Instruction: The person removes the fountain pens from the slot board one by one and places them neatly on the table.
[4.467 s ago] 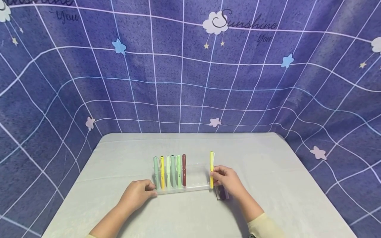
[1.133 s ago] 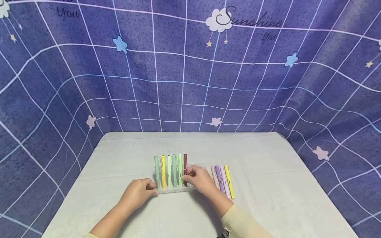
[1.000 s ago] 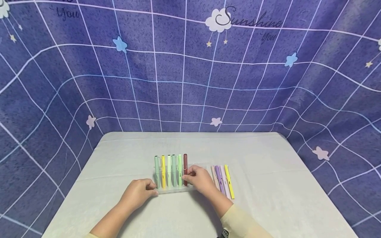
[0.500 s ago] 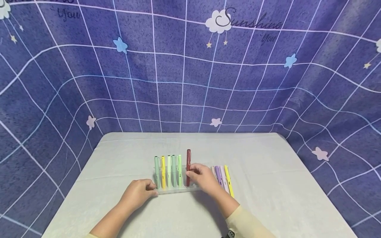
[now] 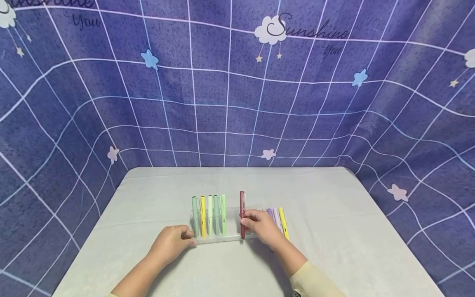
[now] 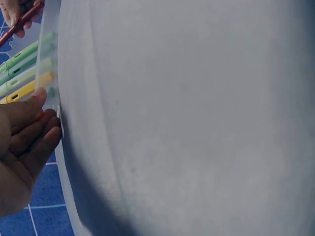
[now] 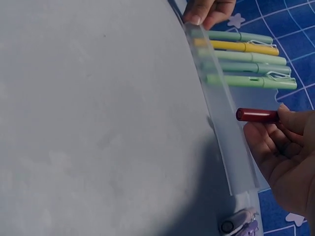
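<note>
A clear plastic pen stand [image 5: 231, 238] stands on the table, with several green and yellow pens [image 7: 246, 57] upright in its left half. My left hand [image 5: 174, 243] holds the stand's left end between thumb and fingers; in the left wrist view the thumb [image 6: 37, 98] lies against its corner. My right hand [image 5: 263, 227] pinches a dark red pen [image 5: 242, 206] by its middle and keeps it upright over the right half of the stand. In the right wrist view the red pen's lower end [image 7: 253, 115] is lifted off the stand's front ledge [image 7: 229, 142].
Right of the stand, purple, lilac and yellow pens [image 5: 283, 222] lie side by side on the white-covered table [image 5: 159, 185], partly behind my right hand. A blue patterned curtain [image 5: 237, 103] closes off the back and sides.
My right hand has set a yellow pen down with the others at right, then gripped the dark red pen, lifted it from its slot and moved it right. The left hand has stayed put.
</note>
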{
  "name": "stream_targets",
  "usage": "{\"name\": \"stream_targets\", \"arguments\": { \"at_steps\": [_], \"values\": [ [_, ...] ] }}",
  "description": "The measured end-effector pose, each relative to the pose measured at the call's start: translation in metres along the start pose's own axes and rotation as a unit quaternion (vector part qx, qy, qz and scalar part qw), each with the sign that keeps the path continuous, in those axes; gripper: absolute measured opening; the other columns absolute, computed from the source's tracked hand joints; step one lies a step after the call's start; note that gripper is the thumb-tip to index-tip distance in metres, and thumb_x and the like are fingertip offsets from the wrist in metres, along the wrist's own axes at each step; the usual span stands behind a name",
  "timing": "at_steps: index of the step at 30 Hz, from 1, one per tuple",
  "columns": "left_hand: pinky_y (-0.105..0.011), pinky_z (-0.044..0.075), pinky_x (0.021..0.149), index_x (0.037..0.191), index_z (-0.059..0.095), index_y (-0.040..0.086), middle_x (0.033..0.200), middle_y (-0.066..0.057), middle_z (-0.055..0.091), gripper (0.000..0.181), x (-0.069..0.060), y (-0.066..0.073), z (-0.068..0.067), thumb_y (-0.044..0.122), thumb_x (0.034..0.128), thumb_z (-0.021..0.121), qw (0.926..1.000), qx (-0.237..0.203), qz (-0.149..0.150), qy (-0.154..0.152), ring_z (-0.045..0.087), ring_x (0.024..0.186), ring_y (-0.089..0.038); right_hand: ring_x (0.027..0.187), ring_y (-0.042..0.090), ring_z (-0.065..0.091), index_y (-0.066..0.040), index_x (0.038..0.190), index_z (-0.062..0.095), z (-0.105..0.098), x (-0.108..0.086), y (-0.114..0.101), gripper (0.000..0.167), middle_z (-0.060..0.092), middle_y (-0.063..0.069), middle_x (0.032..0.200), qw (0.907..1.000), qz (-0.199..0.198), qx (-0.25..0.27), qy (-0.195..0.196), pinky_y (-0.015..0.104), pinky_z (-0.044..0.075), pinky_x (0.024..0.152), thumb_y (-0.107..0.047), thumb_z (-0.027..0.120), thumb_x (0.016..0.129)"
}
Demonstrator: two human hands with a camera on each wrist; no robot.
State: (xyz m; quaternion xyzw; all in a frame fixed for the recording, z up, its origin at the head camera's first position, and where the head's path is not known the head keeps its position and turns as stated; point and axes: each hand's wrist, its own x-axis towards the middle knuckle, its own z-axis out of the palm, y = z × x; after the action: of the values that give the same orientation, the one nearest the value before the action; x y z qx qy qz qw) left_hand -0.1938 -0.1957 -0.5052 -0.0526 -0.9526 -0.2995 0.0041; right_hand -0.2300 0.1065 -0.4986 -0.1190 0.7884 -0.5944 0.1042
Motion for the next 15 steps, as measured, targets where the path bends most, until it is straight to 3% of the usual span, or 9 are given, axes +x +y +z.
{"name": "stream_targets", "arguments": {
  "at_steps": [5, 10, 15],
  "values": [
    [-0.034, 0.056, 0.076, 0.075, 0.067, 0.027, 0.084, 0.012, 0.074, 0.018, -0.001, 0.000, 0.000, 0.025, 0.0721, 0.085, 1.0000, -0.004, 0.003, -0.002, 0.069, 0.082, -0.011, 0.081, 0.021, 0.073, 0.005, 0.109, 0.067, -0.008, -0.003, 0.005, 0.029, 0.073, 0.013, 0.097, 0.9998, 0.001, -0.014, 0.012, 0.039, 0.061, 0.078, -0.020, 0.066, 0.095],
    [-0.034, 0.057, 0.076, 0.076, 0.068, 0.026, 0.083, 0.013, 0.074, 0.018, 0.000, -0.001, 0.002, 0.025, 0.0706, 0.085, 1.0000, -0.002, -0.001, 0.000, 0.068, 0.081, -0.009, 0.085, 0.025, 0.073, 0.007, 0.112, 0.067, -0.016, -0.006, 0.006, 0.029, 0.072, 0.016, 0.102, 0.9997, 0.004, -0.011, 0.021, 0.041, 0.061, 0.080, -0.016, 0.066, 0.095],
    [-0.033, 0.057, 0.076, 0.076, 0.068, 0.027, 0.081, 0.015, 0.073, 0.018, 0.000, -0.001, 0.002, 0.025, 0.0705, 0.085, 1.0000, -0.003, 0.000, 0.002, 0.067, 0.079, -0.008, 0.085, 0.020, 0.073, 0.003, 0.110, 0.069, -0.023, -0.010, 0.006, 0.027, 0.072, 0.014, 0.106, 0.9977, 0.002, -0.055, 0.040, 0.035, 0.060, 0.081, -0.019, 0.067, 0.094]
  ]
}}
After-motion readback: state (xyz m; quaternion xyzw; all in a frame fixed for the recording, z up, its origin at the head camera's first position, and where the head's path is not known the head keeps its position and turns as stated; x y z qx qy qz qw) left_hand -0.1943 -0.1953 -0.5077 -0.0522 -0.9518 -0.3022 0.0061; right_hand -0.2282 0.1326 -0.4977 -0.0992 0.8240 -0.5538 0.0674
